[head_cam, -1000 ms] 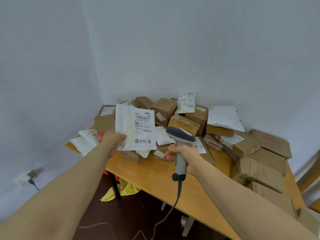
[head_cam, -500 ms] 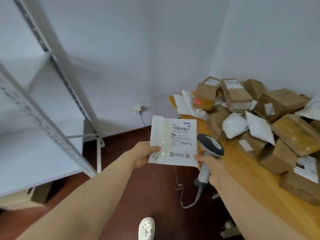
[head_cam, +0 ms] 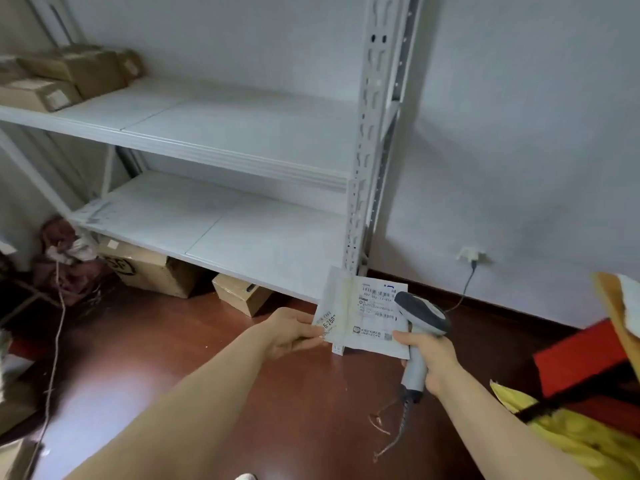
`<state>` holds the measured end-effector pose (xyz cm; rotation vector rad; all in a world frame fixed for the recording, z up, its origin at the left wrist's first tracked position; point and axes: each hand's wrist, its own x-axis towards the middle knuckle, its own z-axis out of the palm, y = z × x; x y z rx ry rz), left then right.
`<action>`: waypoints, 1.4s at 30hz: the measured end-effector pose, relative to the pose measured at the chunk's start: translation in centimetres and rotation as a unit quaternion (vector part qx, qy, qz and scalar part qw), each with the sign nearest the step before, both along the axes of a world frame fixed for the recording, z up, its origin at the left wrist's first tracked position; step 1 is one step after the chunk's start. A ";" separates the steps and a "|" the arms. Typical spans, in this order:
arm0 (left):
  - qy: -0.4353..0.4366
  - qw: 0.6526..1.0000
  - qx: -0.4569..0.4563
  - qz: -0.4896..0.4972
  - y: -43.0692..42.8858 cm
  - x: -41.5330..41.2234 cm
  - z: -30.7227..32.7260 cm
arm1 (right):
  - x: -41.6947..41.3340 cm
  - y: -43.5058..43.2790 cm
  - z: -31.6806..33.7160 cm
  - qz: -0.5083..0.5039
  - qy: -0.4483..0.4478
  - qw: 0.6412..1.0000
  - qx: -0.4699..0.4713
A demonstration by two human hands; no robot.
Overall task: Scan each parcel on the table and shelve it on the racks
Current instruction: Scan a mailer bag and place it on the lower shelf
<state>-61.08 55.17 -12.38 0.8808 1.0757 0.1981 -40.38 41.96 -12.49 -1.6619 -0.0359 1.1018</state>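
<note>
My left hand (head_cam: 291, 332) pinches the left edge of a flat white parcel (head_cam: 360, 315) with a barcode label facing me. My right hand (head_cam: 429, 355) grips the handle of a grey barcode scanner (head_cam: 420, 313), whose head sits just right of the parcel's label. Straight ahead stands a white metal rack (head_cam: 221, 147) with two wide shelves. Several brown boxes (head_cam: 69, 77) sit on the upper shelf at the far left. The lower shelf (head_cam: 221, 230) is bare.
Brown boxes (head_cam: 152, 268) and a smaller carton (head_cam: 242, 292) lie on the floor under the rack. A dark bag (head_cam: 65, 265) slumps at the left. The table's corner (head_cam: 613, 306), a red object (head_cam: 585, 355) and yellow cloth (head_cam: 568, 434) are at the right. A wall socket (head_cam: 471, 254) sits low.
My view has swung left from the table of parcels to the rack. Both hands kept their hold on the parcel and scanner and came along.
</note>
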 end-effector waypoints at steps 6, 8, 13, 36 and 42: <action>0.016 0.988 0.004 0.152 10.6 -13.9 -0.1 | -12.5 15.5 -0.9 0.078 -0.012 0.997 -0.002; 0.023 0.981 0.019 0.192 14.3 -18.3 0.0 | -16.6 20.3 -1.0 0.108 -0.006 0.994 -0.002; 0.034 0.960 0.027 0.275 21.9 -26.9 -0.1 | -24.4 30.0 -0.7 0.158 -0.013 0.987 -0.014; 0.040 0.854 -0.014 0.519 50.8 -45.6 -3.4 | -44.6 68.3 -4.6 0.301 -0.013 0.950 -0.086; 0.104 0.869 -0.024 0.483 59.9 -52.5 -6.0 | -51.0 76.3 -6.5 0.218 -0.018 0.970 -0.102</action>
